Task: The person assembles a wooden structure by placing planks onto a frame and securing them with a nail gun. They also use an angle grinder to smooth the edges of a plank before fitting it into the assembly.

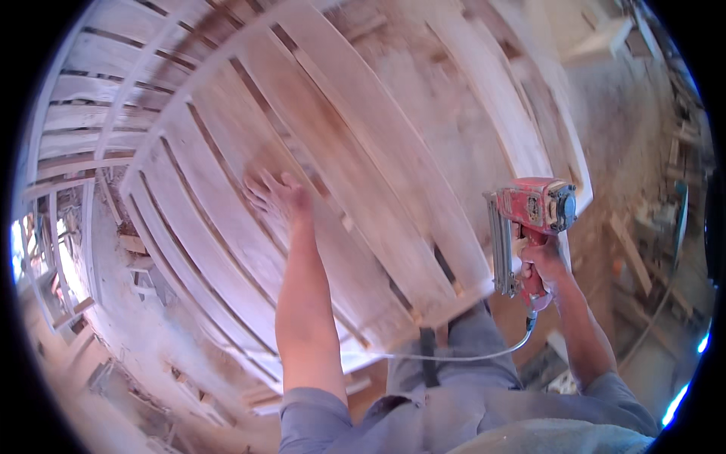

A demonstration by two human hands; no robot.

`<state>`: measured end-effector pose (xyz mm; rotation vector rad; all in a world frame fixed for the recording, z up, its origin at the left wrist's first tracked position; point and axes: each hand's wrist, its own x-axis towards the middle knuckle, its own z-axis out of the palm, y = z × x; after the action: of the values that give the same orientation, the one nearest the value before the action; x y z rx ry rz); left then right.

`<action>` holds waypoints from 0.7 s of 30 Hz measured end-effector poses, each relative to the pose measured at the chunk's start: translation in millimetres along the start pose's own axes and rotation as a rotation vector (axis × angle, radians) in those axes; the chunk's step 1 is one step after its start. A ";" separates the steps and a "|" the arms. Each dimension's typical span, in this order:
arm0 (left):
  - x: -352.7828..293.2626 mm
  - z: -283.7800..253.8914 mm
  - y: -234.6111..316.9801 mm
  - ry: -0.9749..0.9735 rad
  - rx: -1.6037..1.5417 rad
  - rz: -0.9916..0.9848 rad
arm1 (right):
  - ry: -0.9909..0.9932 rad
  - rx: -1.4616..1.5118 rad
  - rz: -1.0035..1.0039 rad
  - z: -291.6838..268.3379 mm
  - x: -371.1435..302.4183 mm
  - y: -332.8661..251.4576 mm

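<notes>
My right hand (538, 261) is wrapped round the grip of a red pneumatic nail gun (529, 206), held upright over the near right corner of a slatted wooden panel (393, 250). A pale air hose (469, 357) runs from the base of its handle to the left, in front of my body. My left hand (278, 193) lies over the slats left of the middle, fingers spread, with nothing in it. Narrow gaps separate the slats on the left; a wide opening lies between the middle slats and a pale board (499, 91) on the right.
Another slatted wooden frame (98, 98) stands at the far left. Wood offcuts (631, 253) litter the floor on the right, and a pale block (601, 41) lies at the far right. More scraps (140, 246) lie beside the panel on the left.
</notes>
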<state>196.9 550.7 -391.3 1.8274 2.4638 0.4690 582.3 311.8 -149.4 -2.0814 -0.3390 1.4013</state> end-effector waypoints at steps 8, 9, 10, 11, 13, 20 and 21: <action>34.8 -7.3 13.5 -0.057 0.112 -0.102 | -0.206 -0.142 -0.294 104.2 179.5 -201.2; 37.8 -5.5 13.8 -0.057 0.127 -0.098 | -0.217 -0.155 -0.327 122.8 199.5 -229.0; 38.1 -7.9 15.9 -0.063 0.119 -0.099 | -0.255 -0.193 -0.351 139.9 218.1 -256.4; 38.7 -9.1 18.2 -0.070 0.107 -0.095 | -0.287 -0.228 -0.375 156.5 236.3 -283.2; 40.7 -10.9 19.9 -0.064 0.091 -0.091 | -0.296 -0.412 -0.425 187.5 267.9 -333.2; 44.1 -16.0 22.9 -0.058 0.082 -0.098 | -0.327 -0.666 -0.534 260.4 334.3 -405.1; 44.9 -16.3 22.2 -0.061 0.083 -0.100 | -0.329 -0.702 -0.549 268.2 334.6 -408.5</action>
<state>200.5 595.2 -363.3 1.7082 2.5547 0.3058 524.5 896.6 -223.9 -1.9896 -1.5972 1.3760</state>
